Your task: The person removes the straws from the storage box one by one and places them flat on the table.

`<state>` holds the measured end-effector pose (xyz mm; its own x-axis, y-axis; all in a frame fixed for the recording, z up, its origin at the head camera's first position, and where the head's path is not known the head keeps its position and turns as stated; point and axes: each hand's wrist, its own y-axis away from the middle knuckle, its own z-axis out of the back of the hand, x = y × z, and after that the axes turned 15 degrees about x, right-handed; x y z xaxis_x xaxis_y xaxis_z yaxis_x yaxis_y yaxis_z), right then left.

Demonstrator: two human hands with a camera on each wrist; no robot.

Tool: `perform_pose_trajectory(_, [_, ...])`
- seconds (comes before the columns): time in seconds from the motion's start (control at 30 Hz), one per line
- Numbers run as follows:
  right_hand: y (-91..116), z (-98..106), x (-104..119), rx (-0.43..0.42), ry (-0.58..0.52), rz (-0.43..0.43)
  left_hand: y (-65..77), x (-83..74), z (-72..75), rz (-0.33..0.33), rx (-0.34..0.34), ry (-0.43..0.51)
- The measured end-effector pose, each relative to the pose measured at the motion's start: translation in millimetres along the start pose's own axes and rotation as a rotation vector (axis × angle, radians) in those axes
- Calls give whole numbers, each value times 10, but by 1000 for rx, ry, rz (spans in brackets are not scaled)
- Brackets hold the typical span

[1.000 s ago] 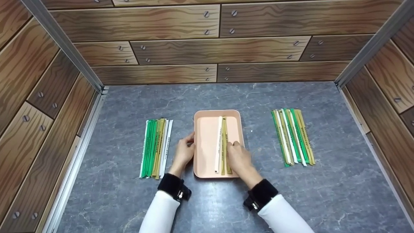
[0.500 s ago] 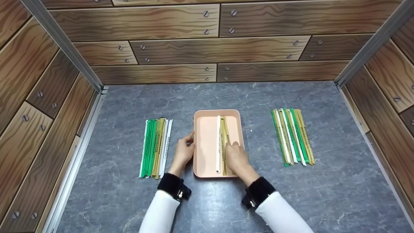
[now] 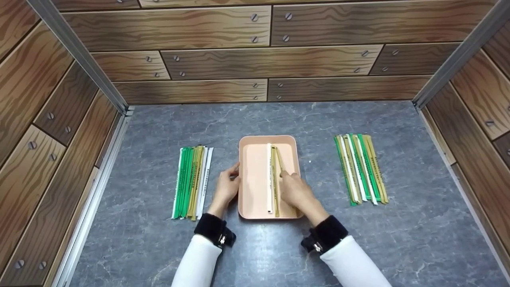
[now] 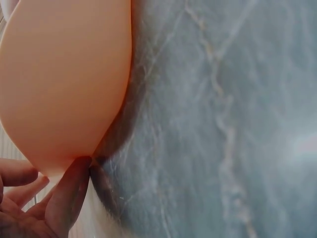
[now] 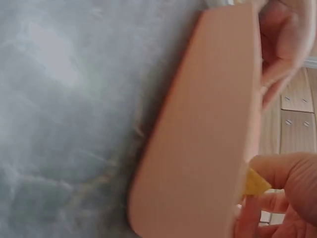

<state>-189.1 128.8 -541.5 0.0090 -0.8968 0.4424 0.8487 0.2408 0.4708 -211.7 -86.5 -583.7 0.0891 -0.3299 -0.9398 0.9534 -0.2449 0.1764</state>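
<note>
A pink tray (image 3: 254, 179) lies in the middle of the table, long side pointing away from me. At its left edge my left hand (image 3: 227, 186) grips the wall, thumb and fingers on the tray in the left wrist view. My right hand (image 3: 295, 192) is over the tray's right half and pinches a gold-wrapped straw (image 3: 280, 161); its yellow end (image 5: 255, 183) shows between thumb and fingers in the right wrist view. Left of that hand, inside the tray, a white-wrapped straw (image 3: 269, 179) and another gold straw (image 3: 275, 187) lie side by side.
Left of the tray is a row of green, gold and white wrapped straws (image 3: 192, 181). Another mixed row of straws (image 3: 360, 169) lies to the right. Wood-patterned walls (image 3: 267, 89) close in the grey marbled table (image 3: 255, 255) at the back and sides.
The right hand has shifted slightly rightward, swinging the near end of its gold straw to the right. The white straw beside it has straightened. My left hand has stayed put.
</note>
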Motion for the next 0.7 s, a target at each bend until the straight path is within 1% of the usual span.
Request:
perform_pose_trajectory(0.17, [90, 117, -45, 20, -49, 7, 4, 8, 5, -12, -8, -13])
perform_pose_trajectory(0.23, [121, 150, -68, 12, -65, 10, 7, 7, 6, -15, -10, -17])
perform_pose_trajectory(0.3, [143, 177, -100, -15, -72, 20, 11, 7, 5, -13, -11, -17])
perform_pose_trajectory(0.37, [159, 202, -147, -63, -99, 38, 16, -2, 2, -2, -8, -5])
perform_pose_trajectory(0.43, [171, 225, -219, -127, -130, 75, 19, -11, 0, 10, -5, 13])
perform_pose_trajectory(0.53, [177, 258, -365, -225, -176, 158, 23, -25, -4, 30, 3, 36])
perform_pose_trajectory(0.6, [184, 276, -485, -291, -185, 192, 27, -31, -5, 39, 5, 42])
perform_pose_trajectory(0.7, [207, 311, -693, -378, -199, 192, 28, -36, -6, 47, 5, 42])
